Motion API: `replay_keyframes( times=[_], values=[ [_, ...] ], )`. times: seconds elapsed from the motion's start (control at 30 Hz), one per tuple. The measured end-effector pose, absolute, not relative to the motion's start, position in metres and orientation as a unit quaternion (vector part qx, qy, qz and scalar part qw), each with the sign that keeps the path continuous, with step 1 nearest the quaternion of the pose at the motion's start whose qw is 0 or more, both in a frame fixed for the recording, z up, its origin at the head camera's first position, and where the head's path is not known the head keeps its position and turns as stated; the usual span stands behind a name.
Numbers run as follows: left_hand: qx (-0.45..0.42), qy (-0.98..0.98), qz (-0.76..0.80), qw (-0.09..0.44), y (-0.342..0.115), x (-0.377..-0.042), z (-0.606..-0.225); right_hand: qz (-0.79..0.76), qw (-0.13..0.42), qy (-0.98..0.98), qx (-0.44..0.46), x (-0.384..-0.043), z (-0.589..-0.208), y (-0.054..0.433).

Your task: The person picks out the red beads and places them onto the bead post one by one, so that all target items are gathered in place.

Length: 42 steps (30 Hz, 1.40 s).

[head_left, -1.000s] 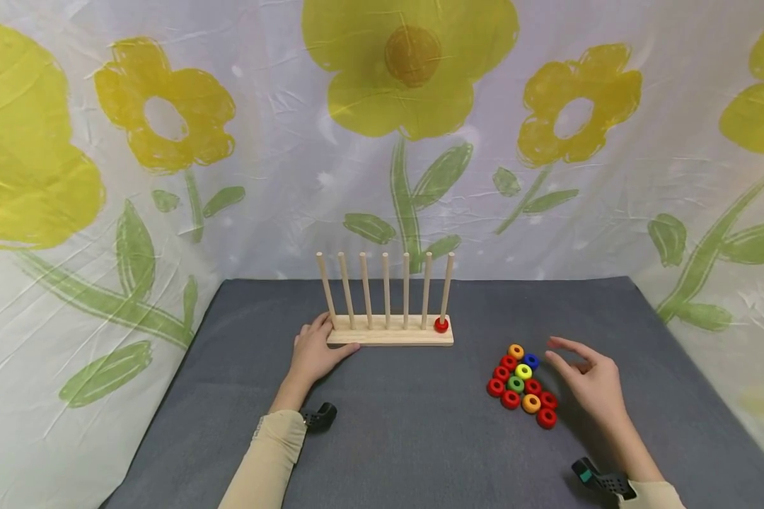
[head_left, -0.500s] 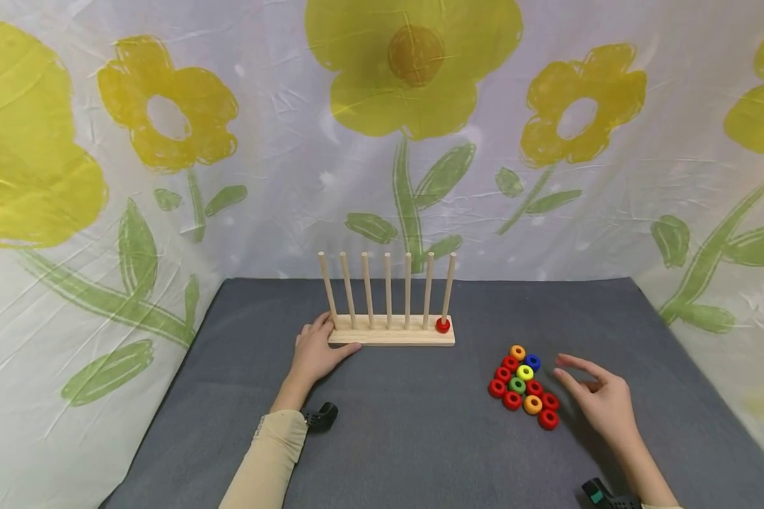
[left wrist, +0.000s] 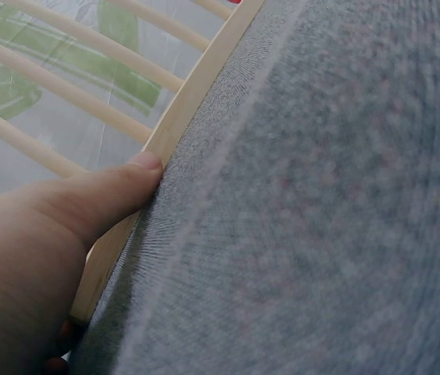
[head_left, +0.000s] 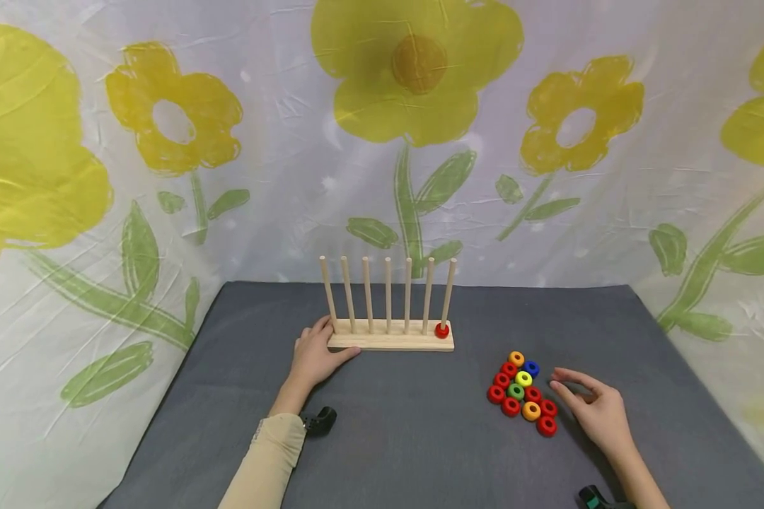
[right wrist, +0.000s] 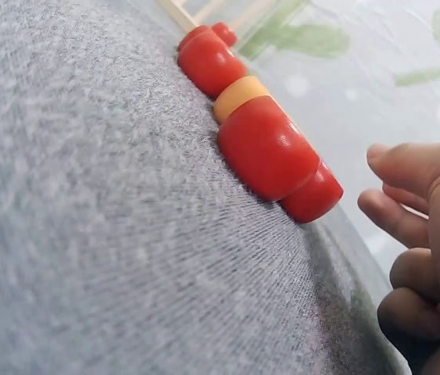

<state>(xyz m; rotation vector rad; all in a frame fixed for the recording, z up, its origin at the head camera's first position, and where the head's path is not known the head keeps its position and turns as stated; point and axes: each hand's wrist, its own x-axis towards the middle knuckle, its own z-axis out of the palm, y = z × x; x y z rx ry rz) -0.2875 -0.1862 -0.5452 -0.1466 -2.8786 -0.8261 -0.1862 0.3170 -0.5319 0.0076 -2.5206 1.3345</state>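
A wooden stand (head_left: 388, 343) with a row of several upright pegs sits toward the back of the table. One red ring (head_left: 442, 331) is at the bottom of its rightmost peg. My left hand (head_left: 315, 360) holds the left end of the base, thumb along the front edge, as the left wrist view shows with the thumb on the wood (left wrist: 177, 117). My right hand (head_left: 601, 417) hovers just right of a cluster of loose rings, fingers loosely bent and nothing between them. The cluster has several red rings (head_left: 511, 406), a green one (head_left: 516, 392), a yellow one (head_left: 523, 379), a blue one (head_left: 531, 368) and orange ones (head_left: 531, 411).
Dark grey cloth (head_left: 407, 431) covers the table. Behind it hangs a pale backdrop (head_left: 280, 177) painted with yellow flowers. A black wrist device (head_left: 320, 421) is on the left wrist, and another (head_left: 595, 498) is on the right.
My right hand has drawn back toward me and slightly right, along the right side of the rings. The left hand keeps its place on the stand, and the rings have stayed put.
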Motion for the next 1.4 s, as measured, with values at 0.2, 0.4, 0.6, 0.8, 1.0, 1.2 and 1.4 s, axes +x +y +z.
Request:
replay_keyframes(
  times=[0.2, 0.4, 0.6, 0.8, 1.0, 1.2, 1.4],
  values=[
    [-0.05, -0.957, -0.276, 0.072, -0.188, -0.284, -0.548, 0.473, 0.116, -0.873, 0.002, -0.185, -0.534, 0.315],
    [-0.046, -0.958, -0.274, 0.072, -0.19, -0.283, -0.547, 0.468, 0.094, -0.879, 0.01, -0.189, -0.534, 0.314],
    [-0.046, -0.957, -0.276, 0.072, -0.191, -0.286, -0.542, 0.481, 0.062, -0.874, 0.044, -0.192, -0.533, 0.32],
    [-0.045, -0.957, -0.276, 0.077, -0.188, -0.286, -0.542, 0.499, 0.005, -0.863, 0.082, -0.193, -0.529, 0.335],
    [-0.049, -0.958, -0.272, 0.075, -0.186, -0.286, -0.543, 0.504, -0.044, -0.856, 0.108, -0.189, -0.525, 0.347],
    [-0.048, -0.957, -0.275, 0.074, -0.185, -0.286, -0.542, 0.501, -0.058, -0.852, 0.138, -0.186, -0.524, 0.347],
    [-0.048, -0.959, -0.271, 0.073, -0.185, -0.287, -0.544, 0.506, -0.057, -0.846, 0.16, -0.186, -0.526, 0.349]
  ],
)
